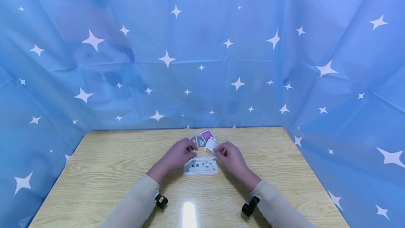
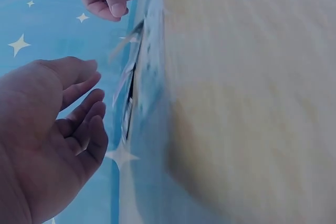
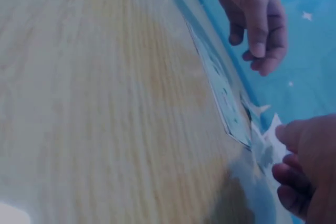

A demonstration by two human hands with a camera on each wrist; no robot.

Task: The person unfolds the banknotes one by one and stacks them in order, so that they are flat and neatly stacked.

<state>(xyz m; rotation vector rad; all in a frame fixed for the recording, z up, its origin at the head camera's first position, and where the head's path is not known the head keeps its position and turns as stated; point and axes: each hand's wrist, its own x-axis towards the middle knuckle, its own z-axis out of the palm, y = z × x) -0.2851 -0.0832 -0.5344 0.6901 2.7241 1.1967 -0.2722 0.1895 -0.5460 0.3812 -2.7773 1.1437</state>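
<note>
The right hand (image 1: 230, 154) is pinching a white card (image 1: 210, 145) by its edge, beyond the note (image 1: 200, 167) on the table (image 1: 114, 164); the left hand (image 1: 181, 154) is holding nothing, its fingers curving loosely. Being thin, the card is likely feeling light and bendable, its edges offering the best hold.

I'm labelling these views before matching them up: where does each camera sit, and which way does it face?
Head: on the head, facing forward and down at the table, cards, sheet and curtain; left hand, right hand and both sleeves show.
Left wrist: on that wrist, looking past the left hand at the cards; the right hand shows at the top.
Right wrist: on that wrist, looking past the right hand at the sheet; the left hand shows at upper right.
Shared: both wrist views show both hands, table and curtain, turned sideways.
</note>
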